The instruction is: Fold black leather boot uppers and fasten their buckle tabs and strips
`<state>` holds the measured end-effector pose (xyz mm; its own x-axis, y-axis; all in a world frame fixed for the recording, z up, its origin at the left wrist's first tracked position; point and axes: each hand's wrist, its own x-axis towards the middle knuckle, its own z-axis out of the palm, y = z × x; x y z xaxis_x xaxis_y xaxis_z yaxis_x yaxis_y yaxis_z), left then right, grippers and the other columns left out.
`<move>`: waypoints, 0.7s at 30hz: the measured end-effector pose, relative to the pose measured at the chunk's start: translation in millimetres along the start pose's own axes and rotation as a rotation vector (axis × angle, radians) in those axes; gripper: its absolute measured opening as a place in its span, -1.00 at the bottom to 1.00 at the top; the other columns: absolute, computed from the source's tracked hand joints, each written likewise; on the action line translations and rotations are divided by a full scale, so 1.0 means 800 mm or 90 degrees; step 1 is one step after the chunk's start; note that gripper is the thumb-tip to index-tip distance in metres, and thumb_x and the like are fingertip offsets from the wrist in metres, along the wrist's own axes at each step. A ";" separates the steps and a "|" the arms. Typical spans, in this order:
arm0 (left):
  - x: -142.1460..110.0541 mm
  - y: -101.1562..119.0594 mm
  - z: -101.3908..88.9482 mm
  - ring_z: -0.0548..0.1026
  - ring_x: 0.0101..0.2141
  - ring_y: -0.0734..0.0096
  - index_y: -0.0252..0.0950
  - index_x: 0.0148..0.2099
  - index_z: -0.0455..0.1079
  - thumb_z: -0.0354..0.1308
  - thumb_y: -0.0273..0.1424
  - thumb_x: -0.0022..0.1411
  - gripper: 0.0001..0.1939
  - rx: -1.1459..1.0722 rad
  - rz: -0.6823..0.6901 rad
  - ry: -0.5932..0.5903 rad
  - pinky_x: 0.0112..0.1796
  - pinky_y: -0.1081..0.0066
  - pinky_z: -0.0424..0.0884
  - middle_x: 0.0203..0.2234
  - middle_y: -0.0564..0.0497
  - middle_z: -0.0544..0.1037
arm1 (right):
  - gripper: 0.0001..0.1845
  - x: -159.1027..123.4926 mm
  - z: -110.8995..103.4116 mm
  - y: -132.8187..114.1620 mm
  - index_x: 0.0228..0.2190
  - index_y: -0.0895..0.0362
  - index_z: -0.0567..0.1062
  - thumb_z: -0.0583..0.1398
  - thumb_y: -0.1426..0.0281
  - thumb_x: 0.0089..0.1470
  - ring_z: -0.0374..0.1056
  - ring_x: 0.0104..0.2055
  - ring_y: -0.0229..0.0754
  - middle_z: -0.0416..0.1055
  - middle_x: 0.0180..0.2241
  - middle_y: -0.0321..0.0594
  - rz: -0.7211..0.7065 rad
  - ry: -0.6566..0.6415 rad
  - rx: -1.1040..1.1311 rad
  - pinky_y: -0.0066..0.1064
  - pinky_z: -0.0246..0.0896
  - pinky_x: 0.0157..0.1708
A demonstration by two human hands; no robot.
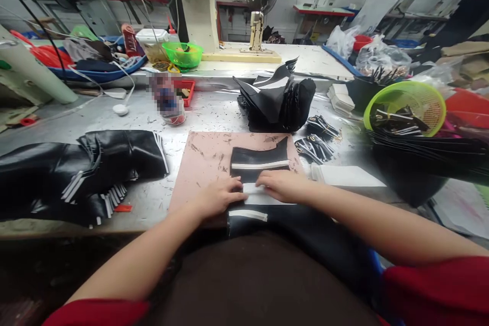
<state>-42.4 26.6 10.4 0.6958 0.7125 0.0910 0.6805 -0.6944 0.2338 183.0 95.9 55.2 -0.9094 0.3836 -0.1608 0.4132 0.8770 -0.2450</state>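
A black leather-like piece (260,157) with a white strip along it lies flat on a pinkish board (202,163). Across its nearer part is a white rectangular patch (254,194). My left hand (219,196) rests at the patch's left edge, thumb and fingers apart. From the right, my right hand (282,186) lies on the patch, its fingers slightly bent and its fingertips touching the surface. Closer to me, another stretch of black material (290,216) with a short white strip hangs over the table edge. Whether the black parts are one piece I cannot tell.
Folded black pieces (126,155) lie at left, and a black stack (278,97) stands behind the board. To the right are bundled straps with metal clips (315,147), white sheets (349,175) and a yellow-green basket (405,107). A sewing machine (198,10) stands beyond.
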 end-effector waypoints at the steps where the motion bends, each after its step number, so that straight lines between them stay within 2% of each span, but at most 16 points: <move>1: -0.002 0.002 0.003 0.29 0.01 0.28 -0.16 -0.08 0.40 -0.11 -0.61 0.14 -0.60 -0.003 -0.004 0.020 -0.07 0.35 0.26 -0.13 -0.06 0.44 | -0.70 0.013 0.005 -0.004 -0.18 0.16 0.41 0.05 0.50 0.01 0.34 -0.26 -0.15 0.39 -0.24 -0.11 -0.009 0.007 0.014 -0.39 0.19 -0.32; 5: -0.005 0.006 0.006 0.33 -0.08 0.31 -0.15 -0.11 0.41 -0.13 -0.53 0.19 -0.65 -0.024 -0.017 0.026 -0.13 0.38 0.28 -0.21 -0.04 0.42 | -0.76 0.045 0.021 -0.010 -0.24 0.16 0.40 0.09 0.49 -0.02 0.31 -0.32 -0.18 0.40 -0.33 -0.18 0.056 0.038 0.071 -0.43 0.14 -0.38; 7: -0.005 0.005 0.006 0.33 -0.13 0.33 -0.16 -0.12 0.41 -0.13 -0.52 0.18 -0.66 -0.038 -0.026 0.017 -0.15 0.40 0.28 -0.23 -0.04 0.41 | -0.83 0.054 0.019 -0.008 -0.32 0.16 0.40 0.12 0.46 -0.04 0.29 -0.36 -0.22 0.38 -0.36 -0.20 0.089 0.017 0.100 -0.47 0.11 -0.41; 10: -0.005 0.004 0.006 0.34 -0.17 0.35 -0.16 -0.13 0.41 -0.13 -0.52 0.18 -0.66 -0.059 -0.037 0.017 -0.18 0.41 0.27 -0.24 -0.03 0.39 | -0.95 0.066 0.008 -0.006 -0.45 0.14 0.39 0.13 0.46 -0.08 0.26 -0.40 -0.25 0.36 -0.39 -0.23 0.084 -0.049 0.115 -0.50 0.07 -0.47; 13: -0.006 0.005 0.005 0.33 -0.16 0.36 -0.17 -0.15 0.42 -0.14 -0.49 0.20 -0.68 -0.074 -0.040 0.017 -0.16 0.42 0.26 -0.23 -0.02 0.39 | -0.95 0.072 0.002 -0.008 -0.52 0.15 0.38 0.10 0.48 -0.09 0.24 -0.43 -0.25 0.35 -0.43 -0.22 0.051 -0.080 0.099 -0.49 0.06 -0.49; 17: -0.006 0.007 0.004 0.32 -0.10 0.33 -0.19 -0.16 0.42 -0.16 -0.48 0.22 -0.67 -0.065 -0.042 0.019 -0.15 0.41 0.27 -0.24 -0.03 0.39 | -0.92 0.053 0.009 -0.015 -0.56 0.17 0.33 0.07 0.56 -0.16 0.25 -0.34 -0.19 0.33 -0.39 -0.14 -0.042 -0.027 0.067 -0.41 0.15 -0.33; 19: -0.007 0.007 0.005 0.28 -0.03 0.30 -0.19 -0.17 0.43 -0.16 -0.50 0.22 -0.66 -0.062 -0.042 0.023 -0.13 0.40 0.26 -0.25 -0.04 0.39 | -0.89 0.032 0.016 -0.016 -0.55 0.15 0.28 0.07 0.58 -0.20 0.24 -0.25 -0.18 0.32 -0.28 -0.11 -0.092 0.009 0.141 -0.36 0.16 -0.22; 21: -0.007 0.006 0.007 0.24 0.03 0.28 -0.19 -0.18 0.43 -0.16 -0.52 0.21 -0.66 -0.067 -0.042 0.021 -0.12 0.40 0.26 -0.26 -0.03 0.39 | -0.89 0.006 0.021 -0.012 -0.53 0.11 0.21 0.04 0.55 -0.15 0.24 -0.24 -0.21 0.32 -0.26 -0.15 -0.086 0.012 0.268 -0.36 0.18 -0.22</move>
<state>-41.7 18.5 5.6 0.6409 0.7605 0.1039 0.6955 -0.6327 0.3406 175.5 84.3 40.6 -0.9554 0.2831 -0.0836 0.2706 0.7265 -0.6317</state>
